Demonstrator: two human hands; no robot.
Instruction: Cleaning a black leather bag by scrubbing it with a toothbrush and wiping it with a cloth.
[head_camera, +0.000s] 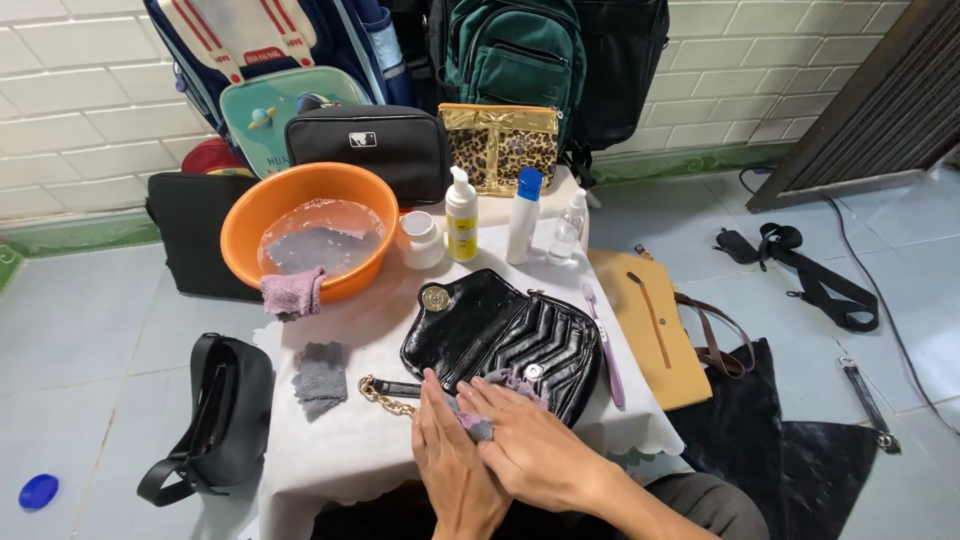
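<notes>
**Both hands press a cloth to a quilted black handbag**

At the far left of the white cloth-covered table (340, 440) stands a round orange plastic basin (250, 215) of cloudy water, a mauve terry cloth (292, 292) draped over its rim. Below it lies a flat, fuzzy grey rag (320, 378).

The glossy black quilted leather handbag with a gold chain (505, 338) lies open near the table's front edge, its long axis running from upper left to lower right, flap thrown back toward the basin. The left hand (455, 465) lies flat with fingers together at the bag's near edge. The right hand (535, 445) overlaps it, fingers pressing a small greyish-purple cloth (478, 425) against the bag; how firmly it is gripped is hard to tell.

Behind the bag stand a white jar (421, 240), a pump bottle (461, 215), a blue-capped bottle (523, 215) and a clear spray bottle (568, 230). A lilac toothbrush (605, 345) lies just right of the bag, beside a flat tan bag (650, 335).
</notes>
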